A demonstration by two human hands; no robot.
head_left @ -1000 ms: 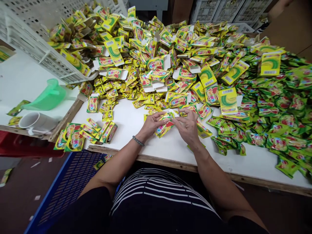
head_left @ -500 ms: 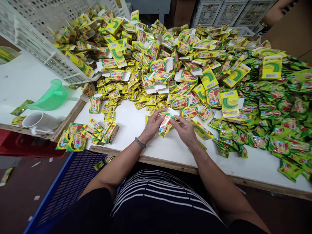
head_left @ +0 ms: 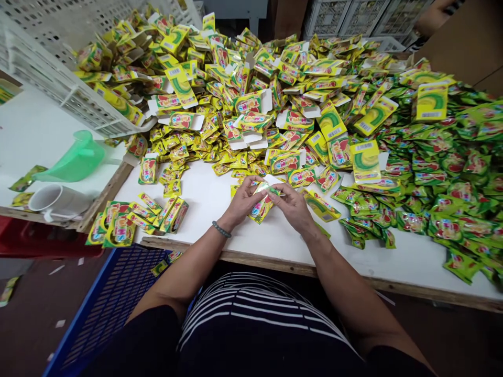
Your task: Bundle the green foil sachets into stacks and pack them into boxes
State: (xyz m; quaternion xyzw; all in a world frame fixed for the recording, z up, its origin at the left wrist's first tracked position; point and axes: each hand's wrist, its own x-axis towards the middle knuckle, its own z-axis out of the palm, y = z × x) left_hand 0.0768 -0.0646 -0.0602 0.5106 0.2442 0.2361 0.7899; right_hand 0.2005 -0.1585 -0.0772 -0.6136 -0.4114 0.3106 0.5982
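Observation:
Between both hands, just above the white table [head_left: 212,209], is a small yellow-green printed carton [head_left: 261,208]. My left hand [head_left: 244,199] grips its left side, the thumb lying across the upper part. At its upper right, my right hand [head_left: 290,203] pinches the edge with thumb and fingers. Whether its top flap is tucked in is hidden by the fingers. Beyond the hands lie open cartons with white flaps, such as one carton [head_left: 283,161], and small yellow sachets [head_left: 220,152]. A flat carton [head_left: 321,205] lies beside my right hand.
Green sachets [head_left: 444,173] are heaped on the right. Finished-looking cartons [head_left: 120,228] are grouped at the left front edge. A white crate [head_left: 113,112] tips over the pile, near a green scoop [head_left: 74,159] and a white mug [head_left: 58,201]. A blue crate [head_left: 110,293] stands below.
The thumbs have shifted inward over the carton's top, and the white flap seen there before is now mostly covered. The whole view has shifted slightly.

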